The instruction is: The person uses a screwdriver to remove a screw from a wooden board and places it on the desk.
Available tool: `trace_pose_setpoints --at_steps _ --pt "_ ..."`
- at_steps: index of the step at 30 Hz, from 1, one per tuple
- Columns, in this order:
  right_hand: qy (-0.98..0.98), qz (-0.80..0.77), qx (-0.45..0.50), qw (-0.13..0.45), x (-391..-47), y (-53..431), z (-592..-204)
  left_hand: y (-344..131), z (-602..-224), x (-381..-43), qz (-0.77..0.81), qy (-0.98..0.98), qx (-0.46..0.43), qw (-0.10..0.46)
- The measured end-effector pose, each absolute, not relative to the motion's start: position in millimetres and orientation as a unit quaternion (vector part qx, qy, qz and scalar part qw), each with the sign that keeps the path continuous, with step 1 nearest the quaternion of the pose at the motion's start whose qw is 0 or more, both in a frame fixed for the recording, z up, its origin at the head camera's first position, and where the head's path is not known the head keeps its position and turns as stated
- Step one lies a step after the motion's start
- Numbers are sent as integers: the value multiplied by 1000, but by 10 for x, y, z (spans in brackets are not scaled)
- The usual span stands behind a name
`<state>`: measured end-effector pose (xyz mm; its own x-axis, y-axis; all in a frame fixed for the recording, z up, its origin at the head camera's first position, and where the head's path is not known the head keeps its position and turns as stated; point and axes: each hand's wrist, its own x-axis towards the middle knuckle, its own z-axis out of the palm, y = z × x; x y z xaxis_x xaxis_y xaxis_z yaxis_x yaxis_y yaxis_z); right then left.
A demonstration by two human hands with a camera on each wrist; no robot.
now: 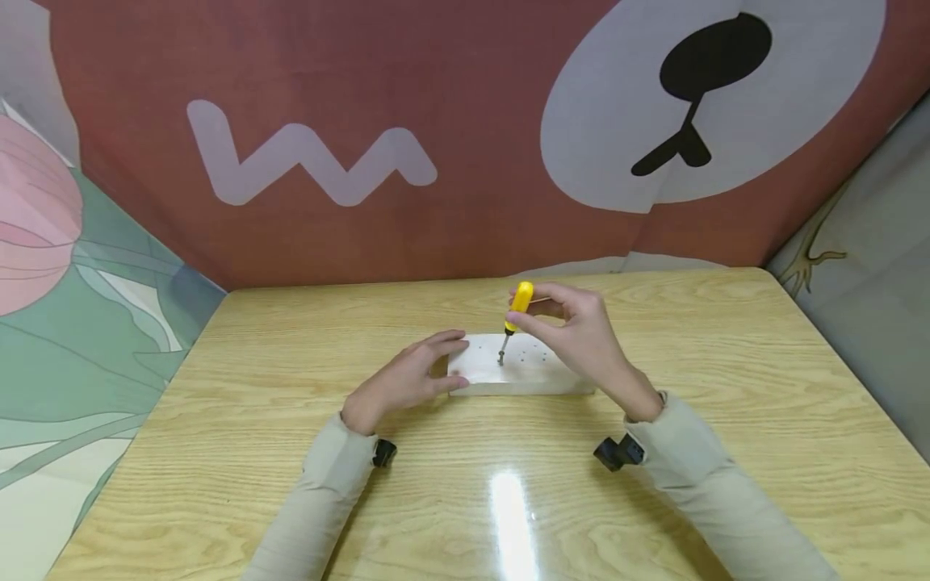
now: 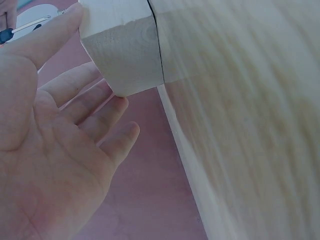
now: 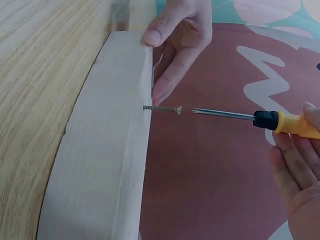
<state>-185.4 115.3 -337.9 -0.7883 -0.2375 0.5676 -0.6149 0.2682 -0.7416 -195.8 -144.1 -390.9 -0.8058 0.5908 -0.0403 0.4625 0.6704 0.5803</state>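
Note:
A pale wooden block lies lengthwise on the table, its top dotted with several small dark marks. My left hand grips the block's left end, with the thumb at the near side and the fingers at the far side. In the right wrist view a threaded screw stands out of the block's top face. My right hand pinches the yellow handle of a screwdriver above the block. The screwdriver's tip points at the screw head, with a small gap between them.
The light wood-grain table carries the block. A red cartoon-printed backdrop rises behind its far edge, and a leafy printed sheet hangs at the left. Dark wrist cameras sit on both sleeves.

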Motion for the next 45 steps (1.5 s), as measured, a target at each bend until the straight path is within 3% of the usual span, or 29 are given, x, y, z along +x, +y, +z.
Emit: trace_pose_setpoints --at_steps 17,32,45 --pt "-779 519 298 187 -1893 1121 -3448 -1428 -3908 -1970 273 911 291 110" --pt "-795 513 282 159 -1897 1035 -3439 -1429 -3907 -1964 280 909 287 111" --pt "-786 532 257 183 -1918 996 -3439 -1429 -3912 -1970 281 909 285 116"
